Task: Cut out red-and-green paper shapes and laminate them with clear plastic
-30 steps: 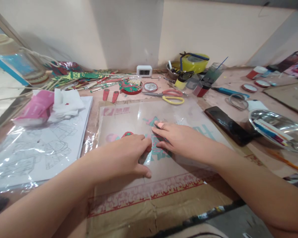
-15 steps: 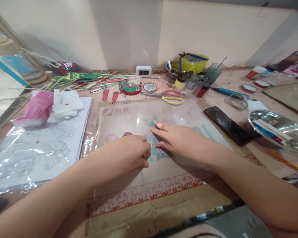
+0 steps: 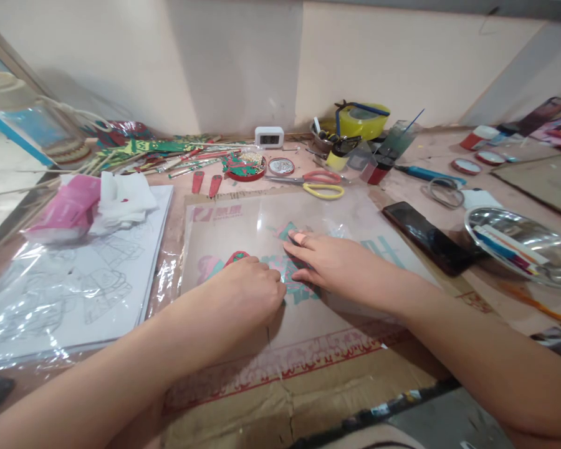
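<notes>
Cluttered craft worktop: left hand [image 3: 250, 288], fingers curled, and right hand [image 3: 336, 265], fingers flat, press green-red cutout [image 3: 292, 277] under plastic sheet [image 3: 262, 218] at cardboard [image 3: 308, 374] centre; cutout between hands, touching both.

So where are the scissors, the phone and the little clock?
scissors [image 3: 324, 191]: head view, on the yellow handle loop.
phone [image 3: 425, 236]: head view, middle of its dark screen.
clock [image 3: 269, 136]: head view, on its white front by the display.

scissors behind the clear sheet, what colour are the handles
One pink, one yellow on the scissors; the head view shows it.
</notes>
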Demonstrator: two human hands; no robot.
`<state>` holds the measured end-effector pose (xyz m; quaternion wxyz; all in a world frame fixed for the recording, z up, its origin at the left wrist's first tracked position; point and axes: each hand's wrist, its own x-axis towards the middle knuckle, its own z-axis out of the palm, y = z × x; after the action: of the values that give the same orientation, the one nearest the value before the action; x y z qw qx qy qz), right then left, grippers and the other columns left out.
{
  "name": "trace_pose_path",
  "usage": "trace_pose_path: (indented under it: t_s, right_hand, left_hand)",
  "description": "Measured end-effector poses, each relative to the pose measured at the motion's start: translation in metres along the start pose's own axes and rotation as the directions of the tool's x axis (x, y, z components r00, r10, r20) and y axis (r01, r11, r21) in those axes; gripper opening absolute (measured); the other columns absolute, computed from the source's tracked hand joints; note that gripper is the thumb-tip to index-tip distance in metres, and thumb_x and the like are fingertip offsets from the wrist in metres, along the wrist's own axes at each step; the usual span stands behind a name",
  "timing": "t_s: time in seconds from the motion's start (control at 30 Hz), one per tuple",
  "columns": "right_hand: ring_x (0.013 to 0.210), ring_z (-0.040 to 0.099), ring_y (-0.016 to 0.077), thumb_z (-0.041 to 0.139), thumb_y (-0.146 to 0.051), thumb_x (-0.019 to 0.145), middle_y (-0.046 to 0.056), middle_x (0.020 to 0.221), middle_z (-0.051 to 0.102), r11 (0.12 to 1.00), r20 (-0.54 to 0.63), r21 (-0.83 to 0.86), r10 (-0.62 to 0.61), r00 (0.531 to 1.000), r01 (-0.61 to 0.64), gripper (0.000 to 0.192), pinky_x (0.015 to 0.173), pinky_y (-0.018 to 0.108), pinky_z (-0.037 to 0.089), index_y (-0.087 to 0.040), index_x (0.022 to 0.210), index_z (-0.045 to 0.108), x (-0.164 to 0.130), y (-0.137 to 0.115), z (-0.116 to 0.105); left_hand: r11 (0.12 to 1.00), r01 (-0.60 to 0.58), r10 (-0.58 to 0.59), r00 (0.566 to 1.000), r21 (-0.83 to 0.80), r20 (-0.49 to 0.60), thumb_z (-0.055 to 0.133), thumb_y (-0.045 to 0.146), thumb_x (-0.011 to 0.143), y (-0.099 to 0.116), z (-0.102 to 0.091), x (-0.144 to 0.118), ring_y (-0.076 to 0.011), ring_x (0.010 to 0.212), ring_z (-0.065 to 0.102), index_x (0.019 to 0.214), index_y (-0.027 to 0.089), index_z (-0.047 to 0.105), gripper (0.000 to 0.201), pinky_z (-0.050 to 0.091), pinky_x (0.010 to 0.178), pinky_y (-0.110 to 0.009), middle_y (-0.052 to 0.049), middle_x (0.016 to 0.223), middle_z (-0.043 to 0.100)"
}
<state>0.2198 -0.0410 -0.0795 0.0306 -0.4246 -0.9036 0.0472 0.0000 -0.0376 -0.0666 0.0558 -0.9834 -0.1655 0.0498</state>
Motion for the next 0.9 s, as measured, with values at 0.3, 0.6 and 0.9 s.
trace_pose_path:
  t_s: [0.3,0.6,0.9]
  right_hand:
    - [0.120,0.060,0.0331,0.064,-0.031,0.096,0.020,0.131,0.059,0.999,0.000,0.037,0.009,1.000,-0.009,0.034,0.095,0.046,0.053,-0.013,0.124,0.058,-0.001,0.001,-0.001]
    - [0.115,0.062,0.0322,0.066,-0.031,0.094,0.018,0.129,0.059,1.000,0.023,0.007,0.015,1.000,-0.016,0.034,0.089,0.046,0.056,-0.014,0.123,0.057,0.000,-0.001,-0.004]
    - [0.118,0.061,0.0341,0.065,-0.029,0.095,0.018,0.131,0.060,0.999,0.010,0.031,0.030,0.999,-0.031,0.033,0.091,0.049,0.056,-0.018,0.125,0.059,0.000,-0.001,-0.003]
  left_hand:
    - [0.966,0.155,-0.122,0.979,-0.206,0.161,0.060,0.026,0.094,-0.026,-0.018,0.007,-0.0206,0.071,0.069,0.086,0.019,0.073,0.017,0.042,0.063,-0.031,-0.004,0.079,0.073]
    - [0.932,0.167,-0.144,0.985,-0.323,0.094,0.079,0.054,0.074,-0.011,-0.017,-0.001,-0.0262,0.086,0.063,0.095,0.018,0.067,0.043,0.044,0.071,-0.035,-0.005,0.092,0.067]
    - [0.920,0.188,-0.157,0.981,-0.345,0.114,0.073,0.042,0.085,-0.014,-0.010,0.005,-0.0250,0.085,0.066,0.093,0.021,0.068,0.023,0.042,0.067,-0.033,-0.003,0.088,0.070]
